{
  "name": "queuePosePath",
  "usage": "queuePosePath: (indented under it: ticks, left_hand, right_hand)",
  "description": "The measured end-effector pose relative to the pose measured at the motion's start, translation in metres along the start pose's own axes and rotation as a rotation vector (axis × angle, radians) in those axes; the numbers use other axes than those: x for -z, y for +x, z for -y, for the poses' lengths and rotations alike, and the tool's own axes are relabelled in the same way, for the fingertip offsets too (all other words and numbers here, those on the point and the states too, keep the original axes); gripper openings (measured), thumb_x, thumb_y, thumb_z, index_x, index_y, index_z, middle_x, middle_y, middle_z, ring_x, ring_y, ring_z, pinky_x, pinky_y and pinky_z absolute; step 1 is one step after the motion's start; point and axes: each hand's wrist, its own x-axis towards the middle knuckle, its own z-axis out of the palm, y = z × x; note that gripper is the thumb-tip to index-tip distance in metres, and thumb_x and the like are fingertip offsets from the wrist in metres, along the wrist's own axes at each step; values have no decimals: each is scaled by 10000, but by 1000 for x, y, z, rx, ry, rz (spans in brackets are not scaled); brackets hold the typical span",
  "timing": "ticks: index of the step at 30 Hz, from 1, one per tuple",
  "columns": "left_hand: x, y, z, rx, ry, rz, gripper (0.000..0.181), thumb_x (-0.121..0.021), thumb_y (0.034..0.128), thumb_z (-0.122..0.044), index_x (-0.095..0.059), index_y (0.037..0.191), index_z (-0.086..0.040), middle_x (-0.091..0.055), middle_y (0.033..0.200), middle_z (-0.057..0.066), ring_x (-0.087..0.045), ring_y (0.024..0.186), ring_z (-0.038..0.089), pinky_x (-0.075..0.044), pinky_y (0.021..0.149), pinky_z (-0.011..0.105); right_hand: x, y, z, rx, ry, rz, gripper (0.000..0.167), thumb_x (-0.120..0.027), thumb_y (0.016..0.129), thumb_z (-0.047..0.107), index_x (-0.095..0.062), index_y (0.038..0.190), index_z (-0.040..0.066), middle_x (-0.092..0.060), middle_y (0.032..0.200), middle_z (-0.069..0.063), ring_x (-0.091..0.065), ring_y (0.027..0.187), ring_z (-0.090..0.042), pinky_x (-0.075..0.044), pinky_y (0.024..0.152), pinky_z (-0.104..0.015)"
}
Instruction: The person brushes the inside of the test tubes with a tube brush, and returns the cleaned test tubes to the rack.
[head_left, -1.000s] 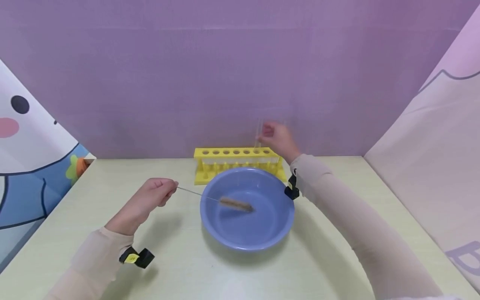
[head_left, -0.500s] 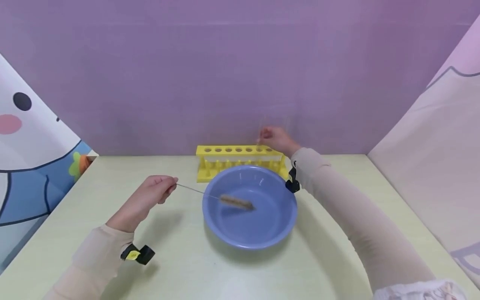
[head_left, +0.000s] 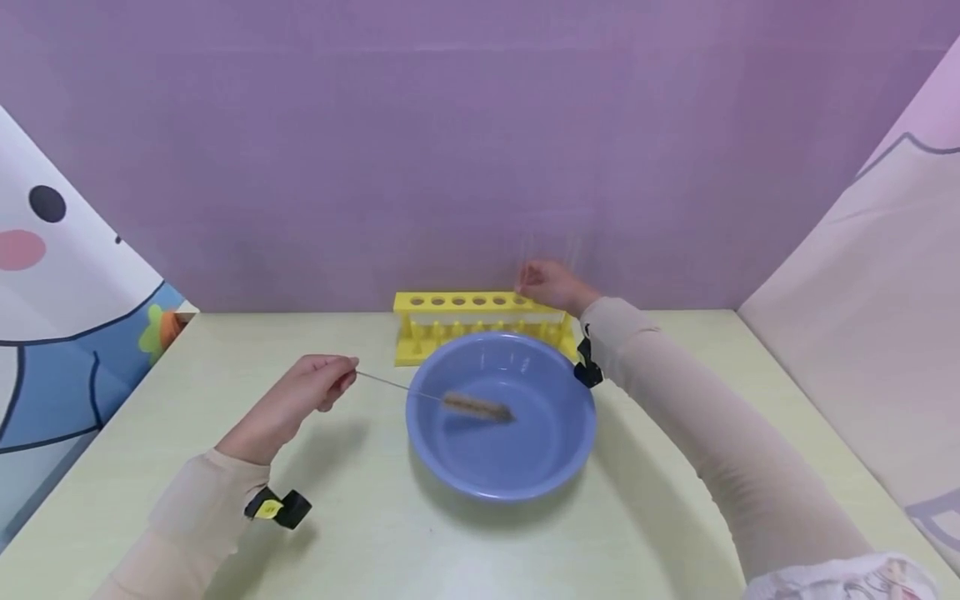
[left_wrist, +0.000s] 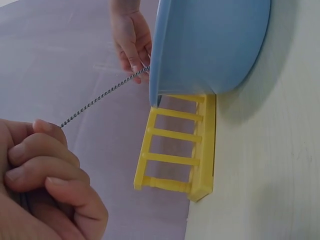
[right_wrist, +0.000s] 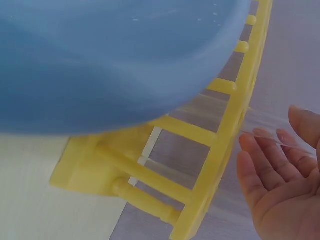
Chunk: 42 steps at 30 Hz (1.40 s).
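Note:
My left hand (head_left: 311,387) pinches the twisted wire handle (left_wrist: 100,97) of a test tube brush between thumb and fingers. The brown bristle head (head_left: 476,407) hangs over the blue basin (head_left: 502,487). Behind the basin is a yellow test tube rack (head_left: 450,302). At its right end my right hand (head_left: 553,285) holds a clear test tube (right_wrist: 265,122) loosely between thumb and fingers. This tube runs down through the rack's top bar. A second clear tube (head_left: 573,250) stands just right of it, partly hidden by the hand.
The basin sits close in front of the rack and hides part of its base. A purple backdrop (head_left: 375,167) rises right behind the rack. Printed cloth panels (head_left: 67,367) flank the pale tabletop (head_left: 375,533). Water drops (right_wrist: 215,14) cling inside the basin.
My right hand has moved down slightly, and the test tube has sunk lower into the rack. The left hand and brush stay nearly still. The view has shifted a little.

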Motion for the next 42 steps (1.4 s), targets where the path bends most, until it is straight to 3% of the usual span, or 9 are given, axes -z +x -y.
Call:
queuePosePath:
  ticks: [4, 13, 22, 26, 31, 37, 42]
  left_hand:
    - [1, 0, 2, -4, 25, -6, 385, -418, 996, -249, -460, 644, -98, -320, 542, -40, -284, 487, 101, -310, 581, 280]
    - [1, -2, 8, -56, 84, 33, 408, -450, 993, -236, -384, 629, -63, -300, 561, -3, -324, 542, 141, -337, 763, 355]
    - [-1, 3, 8, -49, 71, 103, 382, -410, 1013, -302, -472, 719, -66, -291, 564, -15, -265, 502, 111, -296, 575, 288]
    - [-2, 4, 8, -36, 82, 122, 381, -409, 1013, -296, -476, 714, -70, -285, 558, -23, -256, 498, 106, -291, 572, 284]
    - [-2, 4, 7, -44, 108, 124, 379, -417, 1010, -294, -491, 713, -71, -287, 560, -25, -260, 503, 105, -289, 566, 283]
    - [-4, 3, 7, -91, 168, 108, 350, -434, 1005, -274, -558, 760, -56, -282, 568, -16, -272, 518, 121, -273, 571, 303]
    - [-3, 2, 7, -101, 205, 108, 322, -464, 995, -267, -577, 783, -53, -300, 587, -11, -294, 548, 125, -252, 572, 307]
  right_hand:
    - [-3, 2, 0, -11, -24, -39, 153, -556, 943, 127, -549, 1013, -9, -600, 1120, -207, -555, 1079, -343, -446, 930, -456]
    - [-9, 4, -4, -29, -49, -114, 127, -577, 936, 142, -563, 956, 18, -614, 1054, -181, -572, 1016, -314, -474, 875, -427]
    - [-4, -4, -5, -9, -28, -147, 186, -537, 956, 122, -548, 1060, -33, -591, 1047, -218, -574, 988, -349, -497, 831, -426]
    - [0, -6, -3, 19, 11, -171, 198, -508, 967, 99, -519, 1076, -66, -585, 1046, -240, -575, 986, -364, -499, 836, -434]
    - [8, -10, 4, 57, -38, -248, 234, -509, 974, 125, -500, 1133, -46, -558, 1095, -211, -536, 1059, -339, -444, 911, -445]
    - [21, -19, 14, 127, 46, -316, 256, -536, 955, 93, -477, 1164, -44, -560, 1118, -217, -554, 1077, -333, -450, 924, -431]
    - [31, -31, 25, 194, 98, -321, 254, -531, 960, 105, -474, 1156, -45, -568, 1129, -201, -563, 1084, -310, -453, 933, -431]
